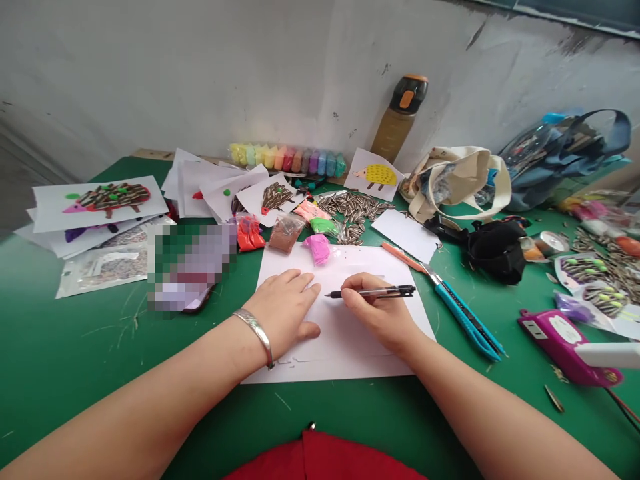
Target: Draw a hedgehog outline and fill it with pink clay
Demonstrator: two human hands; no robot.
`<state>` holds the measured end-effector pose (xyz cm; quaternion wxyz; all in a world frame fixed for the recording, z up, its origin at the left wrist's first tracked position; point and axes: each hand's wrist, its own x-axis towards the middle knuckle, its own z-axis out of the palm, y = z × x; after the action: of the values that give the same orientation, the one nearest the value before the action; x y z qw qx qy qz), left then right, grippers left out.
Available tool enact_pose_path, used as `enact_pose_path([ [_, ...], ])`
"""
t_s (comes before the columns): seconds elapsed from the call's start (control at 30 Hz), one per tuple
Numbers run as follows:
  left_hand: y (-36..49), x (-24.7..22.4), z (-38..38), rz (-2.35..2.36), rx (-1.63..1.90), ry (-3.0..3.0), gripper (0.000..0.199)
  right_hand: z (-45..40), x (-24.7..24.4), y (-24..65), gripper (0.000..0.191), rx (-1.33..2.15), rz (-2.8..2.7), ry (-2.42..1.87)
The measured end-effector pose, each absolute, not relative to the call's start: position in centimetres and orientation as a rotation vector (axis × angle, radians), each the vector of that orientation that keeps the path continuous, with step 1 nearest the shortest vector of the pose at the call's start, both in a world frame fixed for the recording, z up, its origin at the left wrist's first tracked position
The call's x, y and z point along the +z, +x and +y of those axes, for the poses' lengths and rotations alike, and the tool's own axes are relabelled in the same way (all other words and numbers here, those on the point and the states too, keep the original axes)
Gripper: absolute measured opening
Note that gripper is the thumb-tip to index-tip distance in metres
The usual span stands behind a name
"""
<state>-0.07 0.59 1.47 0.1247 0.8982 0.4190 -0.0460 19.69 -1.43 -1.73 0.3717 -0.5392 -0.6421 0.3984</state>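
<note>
A white sheet of paper lies on the green table in front of me. My left hand rests flat on its left half, fingers stretched out, a silver bangle on the wrist. Over the right half, my right hand is closed around a black pen, whose tip points left toward the left fingers. Packets of pink clay and brown clay sit at the sheet's top edge. Right of the sheet lie a blue utility knife and an orange stick-like tool.
Seed-covered hedgehog pictures are stacked at left, beside a pixelated phone-like object. Sunflower seeds lie behind the paper. Along the wall stand clay packets and a bottle. A canvas bag and purple device are at right.
</note>
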Motion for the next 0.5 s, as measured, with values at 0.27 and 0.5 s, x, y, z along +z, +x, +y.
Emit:
enact_pose_path([
  [0.27, 0.13, 1.91, 0.59, 1.228, -0.137, 2.586, 0.046, -1.21, -1.91, 19.94, 0.012, 1.042, -1.644, -1.346],
  [0.5, 0.23, 1.93, 0.63, 1.23, -0.17, 2.59, 0.047, -1.07, -1.65, 20.14, 0.012, 1.024, -1.569, -1.373],
])
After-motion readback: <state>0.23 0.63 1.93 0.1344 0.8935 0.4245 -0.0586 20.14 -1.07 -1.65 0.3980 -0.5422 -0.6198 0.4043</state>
